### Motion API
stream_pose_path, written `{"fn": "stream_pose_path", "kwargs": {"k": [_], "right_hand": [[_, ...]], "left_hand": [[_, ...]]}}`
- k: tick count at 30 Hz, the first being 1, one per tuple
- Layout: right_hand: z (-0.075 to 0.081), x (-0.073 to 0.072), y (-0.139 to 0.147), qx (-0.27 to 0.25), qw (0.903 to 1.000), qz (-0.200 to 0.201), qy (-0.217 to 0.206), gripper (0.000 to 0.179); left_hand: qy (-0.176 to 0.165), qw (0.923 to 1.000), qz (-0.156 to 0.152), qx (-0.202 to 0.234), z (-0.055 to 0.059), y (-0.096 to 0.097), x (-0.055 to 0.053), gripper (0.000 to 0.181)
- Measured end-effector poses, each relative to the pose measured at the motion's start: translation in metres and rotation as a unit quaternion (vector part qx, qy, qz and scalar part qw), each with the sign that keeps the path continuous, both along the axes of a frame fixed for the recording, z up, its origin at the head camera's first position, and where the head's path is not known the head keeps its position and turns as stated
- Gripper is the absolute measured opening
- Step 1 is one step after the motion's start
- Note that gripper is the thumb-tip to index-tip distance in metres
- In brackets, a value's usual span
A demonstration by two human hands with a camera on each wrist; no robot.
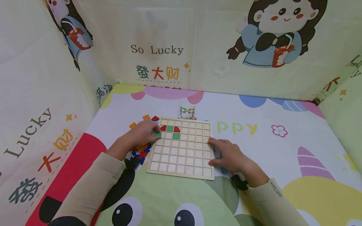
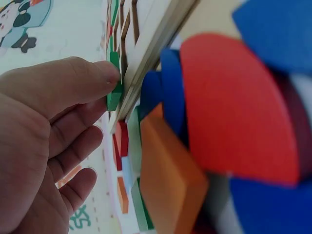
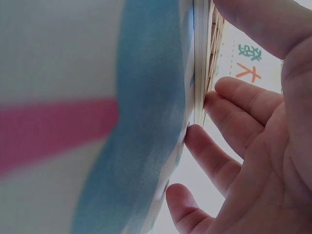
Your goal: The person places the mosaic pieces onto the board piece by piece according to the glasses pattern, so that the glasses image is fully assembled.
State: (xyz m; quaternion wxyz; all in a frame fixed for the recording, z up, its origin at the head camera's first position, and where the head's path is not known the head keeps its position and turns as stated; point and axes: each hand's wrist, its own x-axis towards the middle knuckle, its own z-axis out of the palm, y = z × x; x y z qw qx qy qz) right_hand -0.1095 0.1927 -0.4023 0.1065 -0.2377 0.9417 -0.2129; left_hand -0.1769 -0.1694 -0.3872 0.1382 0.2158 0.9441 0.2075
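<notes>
A wooden grid board (image 1: 181, 160) lies flat on the patterned cloth, its cells framed by thin strips. My left hand (image 1: 142, 133) pinches a green square tile (image 2: 114, 80) between thumb and finger at the board's left edge. In the upper rows sit a red curved tile (image 1: 163, 128), a green tile (image 1: 170, 128), a second red curved tile (image 1: 176, 129) and, below, another green tile (image 1: 176, 135). On the right side, my right hand (image 1: 230, 153) rests against the board's edge with fingers and thumb spread. Its fingers look fairly straight in the right wrist view.
Loose blue, red, orange and green pieces, among them an orange piece (image 2: 170, 175) and a red curved piece (image 2: 234, 107), crowd beside the board's left edge. A small pattern card (image 1: 186, 112) lies just beyond its far edge. Printed cloth walls (image 1: 203, 75) stand behind and at the sides.
</notes>
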Motion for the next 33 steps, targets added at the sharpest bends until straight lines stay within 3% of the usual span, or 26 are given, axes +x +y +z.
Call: {"fn": "stream_pose_path", "kwargs": {"k": [16,33], "right_hand": [[0.0005,0.0001,0.0,0.005,1.0,-0.001,-0.001,0.076],[-0.0011,-0.0004,0.0003,0.001,1.0,-0.002,-0.007,0.078]], "left_hand": [[0.008,1.0,-0.005,0.002,-0.0037,0.0095,-0.0067,0.02],[0.003,0.9999,-0.005,0.01,-0.0038,0.0096,-0.0052,0.016]]}}
